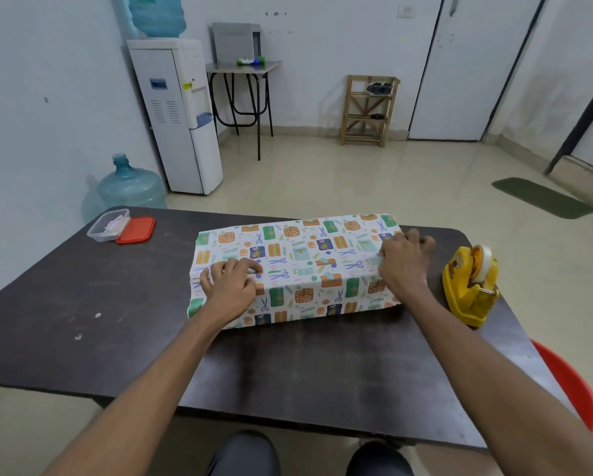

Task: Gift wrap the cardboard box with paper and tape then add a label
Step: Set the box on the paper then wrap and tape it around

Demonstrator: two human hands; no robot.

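Observation:
The box, covered in patterned wrapping paper, lies in the middle of the dark table; no cardboard shows. My left hand rests on the paper near the box's left end, fingers bent down onto the overlapping paper edge. At the box's right end my right hand presses on the paper, fingertips bent over the top seam. A yellow tape dispenser with a roll of clear tape stands just right of the box. Whether tape sits under my fingers is not clear.
A clear plastic container holding small paper pieces sits at the table's far left corner, its red lid beside it. A red tub stands on the floor at the table's right. A water dispenser and bottle stand beyond the table.

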